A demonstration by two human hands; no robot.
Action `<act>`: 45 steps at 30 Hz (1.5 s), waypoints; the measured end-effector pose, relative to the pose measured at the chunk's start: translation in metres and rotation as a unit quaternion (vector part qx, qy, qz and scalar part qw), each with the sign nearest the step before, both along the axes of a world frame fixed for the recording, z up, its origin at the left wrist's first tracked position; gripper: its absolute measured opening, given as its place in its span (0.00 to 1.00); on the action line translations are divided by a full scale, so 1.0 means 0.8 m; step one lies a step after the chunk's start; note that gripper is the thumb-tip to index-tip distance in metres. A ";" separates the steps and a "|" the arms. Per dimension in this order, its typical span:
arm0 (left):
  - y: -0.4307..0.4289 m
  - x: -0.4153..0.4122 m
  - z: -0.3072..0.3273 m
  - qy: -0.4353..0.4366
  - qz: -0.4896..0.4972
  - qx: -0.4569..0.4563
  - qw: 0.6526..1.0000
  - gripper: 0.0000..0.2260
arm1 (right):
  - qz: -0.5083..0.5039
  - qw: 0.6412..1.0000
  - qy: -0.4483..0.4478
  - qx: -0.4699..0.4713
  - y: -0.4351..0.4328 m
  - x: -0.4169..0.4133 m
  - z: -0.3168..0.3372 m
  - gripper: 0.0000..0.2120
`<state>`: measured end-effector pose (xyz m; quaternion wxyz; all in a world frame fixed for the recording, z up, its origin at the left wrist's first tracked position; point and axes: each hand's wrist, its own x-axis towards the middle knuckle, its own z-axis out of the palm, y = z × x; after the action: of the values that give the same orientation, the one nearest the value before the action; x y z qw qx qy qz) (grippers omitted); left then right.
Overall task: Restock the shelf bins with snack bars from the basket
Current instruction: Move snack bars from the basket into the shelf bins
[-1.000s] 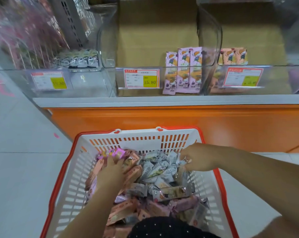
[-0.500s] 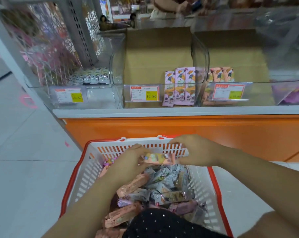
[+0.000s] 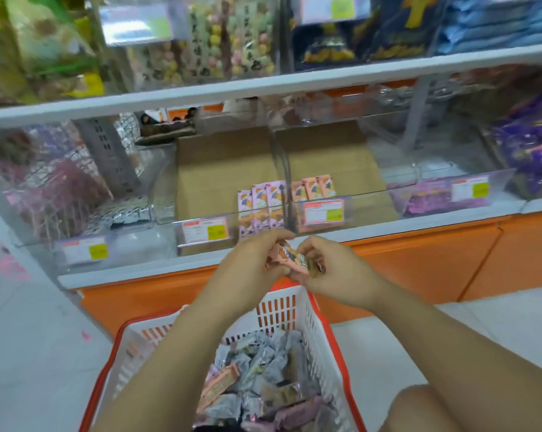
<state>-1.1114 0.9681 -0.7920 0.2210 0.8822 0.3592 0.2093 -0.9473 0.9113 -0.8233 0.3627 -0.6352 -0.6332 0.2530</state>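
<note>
Nearest us stands one white basket (image 3: 314,336), heaped with more wrapped bars than we can count; above its far rim our left hand (image 3: 248,271) and right hand (image 3: 336,271) each pinch an end of one pink snack bar (image 3: 290,260); beyond, in two shelf bins (image 3: 201,213), three purple bars (image 3: 261,198) and three peach bars (image 3: 314,188) stand upright.

Left hand (image 3: 251,266) and right hand (image 3: 338,271) meet, fingers (image 3: 277,237) curled.
</note>
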 end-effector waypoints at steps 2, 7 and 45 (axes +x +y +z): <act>0.001 0.020 0.013 -0.010 0.002 0.034 0.999 0.20 | -0.043 0.998 0.033 0.045 -0.001 0.006 0.002 0.12; 0.002 0.073 0.016 -0.135 0.110 0.087 0.981 0.21 | -0.175 0.969 0.126 0.121 -0.005 0.023 0.006 0.13; 0.056 0.121 -0.043 0.089 0.198 0.076 0.973 0.29 | -0.261 0.918 -0.225 -0.196 0.144 0.143 0.053 0.10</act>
<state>-1.0143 1.0133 -0.8266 0.0750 0.8231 0.5279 0.1956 -0.8326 1.0265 -0.7813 0.1321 -0.8765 -0.4474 0.1191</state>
